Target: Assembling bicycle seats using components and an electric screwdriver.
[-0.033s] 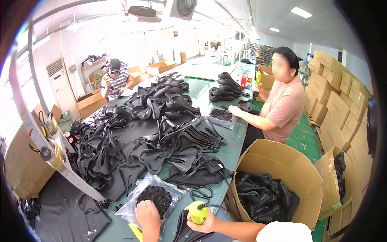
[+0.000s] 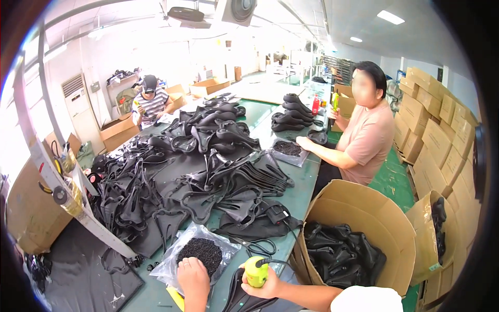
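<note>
My right hand (image 2: 262,283) is wrapped round a lime-green corded power tool (image 2: 255,271), held upright over a black bicycle saddle (image 2: 240,295) at the table's near edge. The tool's tip is hidden. To its left, my left hand (image 2: 194,275) rests at the near side of a heap of small black pieces (image 2: 205,251) on a clear plastic bag (image 2: 174,251). Its fingers are curled down together against the heap, and their tips are out of sight. Beneath that wrist a yellow object (image 2: 174,297) shows in part. Black-handled scissors (image 2: 262,247) lie beyond the tool.
Black saddles and saddle covers (image 2: 208,140) pile across the green table (image 2: 306,179). An open carton (image 2: 358,208) of black saddles stands at my right. A co-worker (image 2: 366,130) sits beyond it; another person (image 2: 150,104) works at far left. A metal post (image 2: 91,218) slants down at left.
</note>
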`<action>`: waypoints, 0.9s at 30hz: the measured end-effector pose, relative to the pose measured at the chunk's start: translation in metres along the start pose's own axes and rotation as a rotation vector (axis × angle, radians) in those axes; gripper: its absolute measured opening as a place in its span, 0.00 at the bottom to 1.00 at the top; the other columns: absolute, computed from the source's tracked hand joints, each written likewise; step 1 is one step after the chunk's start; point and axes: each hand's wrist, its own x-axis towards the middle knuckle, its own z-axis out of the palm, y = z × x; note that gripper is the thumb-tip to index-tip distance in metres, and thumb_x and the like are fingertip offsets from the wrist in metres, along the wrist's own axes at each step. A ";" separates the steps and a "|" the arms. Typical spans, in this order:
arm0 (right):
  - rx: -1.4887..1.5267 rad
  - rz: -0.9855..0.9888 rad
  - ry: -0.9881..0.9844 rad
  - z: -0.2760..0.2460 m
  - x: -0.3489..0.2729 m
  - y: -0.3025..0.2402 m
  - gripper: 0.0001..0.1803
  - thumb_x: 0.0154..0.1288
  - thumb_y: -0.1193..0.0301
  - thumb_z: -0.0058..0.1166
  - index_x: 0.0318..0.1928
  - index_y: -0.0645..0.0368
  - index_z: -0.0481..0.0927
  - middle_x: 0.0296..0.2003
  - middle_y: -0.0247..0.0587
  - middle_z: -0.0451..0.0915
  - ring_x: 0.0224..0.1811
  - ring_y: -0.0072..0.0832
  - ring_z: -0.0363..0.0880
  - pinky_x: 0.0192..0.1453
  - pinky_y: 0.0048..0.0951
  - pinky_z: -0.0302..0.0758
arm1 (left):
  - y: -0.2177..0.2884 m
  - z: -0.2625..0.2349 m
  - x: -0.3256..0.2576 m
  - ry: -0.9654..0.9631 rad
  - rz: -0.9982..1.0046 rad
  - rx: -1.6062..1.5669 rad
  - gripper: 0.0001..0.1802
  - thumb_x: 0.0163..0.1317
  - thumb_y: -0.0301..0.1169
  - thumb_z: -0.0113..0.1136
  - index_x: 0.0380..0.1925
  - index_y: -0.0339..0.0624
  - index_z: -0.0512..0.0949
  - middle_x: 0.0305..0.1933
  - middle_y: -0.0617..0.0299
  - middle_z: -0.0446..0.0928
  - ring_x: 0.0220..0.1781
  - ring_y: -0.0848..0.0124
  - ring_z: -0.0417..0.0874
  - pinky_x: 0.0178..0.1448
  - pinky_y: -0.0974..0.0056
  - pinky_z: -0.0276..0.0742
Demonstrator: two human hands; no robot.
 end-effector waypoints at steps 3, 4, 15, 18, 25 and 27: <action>0.122 -0.046 0.014 0.005 0.000 -0.021 0.27 0.63 0.82 0.74 0.59 0.60 0.76 0.34 0.28 0.82 0.34 0.16 0.81 0.41 0.22 0.78 | 0.013 -0.055 -0.023 0.057 0.130 -0.519 0.05 0.66 0.27 0.64 0.34 0.42 0.77 0.35 0.53 0.78 0.39 0.54 0.80 0.41 0.48 0.74; 0.230 -0.062 -0.048 0.002 -0.004 -0.021 0.35 0.63 0.88 0.67 0.65 0.57 0.65 0.34 0.37 0.80 0.34 0.25 0.81 0.41 0.29 0.78 | 0.020 -0.074 -0.038 0.032 0.189 -0.614 0.05 0.65 0.26 0.64 0.33 0.41 0.77 0.33 0.52 0.77 0.37 0.53 0.80 0.38 0.48 0.74; 0.029 0.071 -0.384 0.044 -0.010 -0.089 0.17 0.73 0.60 0.61 0.53 0.55 0.73 0.36 0.29 0.81 0.31 0.28 0.78 0.53 0.31 0.74 | 0.021 -0.122 -0.128 -0.071 0.230 -0.694 0.07 0.62 0.31 0.67 0.32 0.44 0.77 0.31 0.57 0.75 0.36 0.53 0.78 0.39 0.50 0.72; 0.324 0.359 -0.368 0.059 -0.015 -0.091 0.15 0.76 0.59 0.60 0.53 0.52 0.74 0.35 0.27 0.81 0.50 0.25 0.81 0.65 0.37 0.70 | 0.015 -0.124 -0.139 -0.069 0.240 -0.727 0.07 0.63 0.30 0.67 0.34 0.41 0.78 0.33 0.54 0.76 0.36 0.52 0.79 0.40 0.49 0.73; 0.790 -0.081 -0.354 0.071 -0.018 -0.060 0.34 0.64 0.87 0.62 0.63 0.54 0.59 0.31 0.43 0.78 0.27 0.35 0.79 0.34 0.40 0.79 | 0.015 -0.094 -0.176 0.070 0.154 -0.645 0.12 0.64 0.36 0.72 0.34 0.42 0.80 0.28 0.60 0.72 0.31 0.59 0.76 0.37 0.55 0.75; 0.737 -0.082 -0.365 0.071 -0.012 -0.063 0.33 0.64 0.87 0.63 0.62 0.54 0.59 0.31 0.43 0.79 0.25 0.35 0.79 0.31 0.40 0.80 | 0.015 -0.104 -0.173 0.018 -0.007 -0.724 0.25 0.63 0.47 0.74 0.47 0.36 0.81 0.40 0.56 0.80 0.42 0.57 0.81 0.49 0.54 0.79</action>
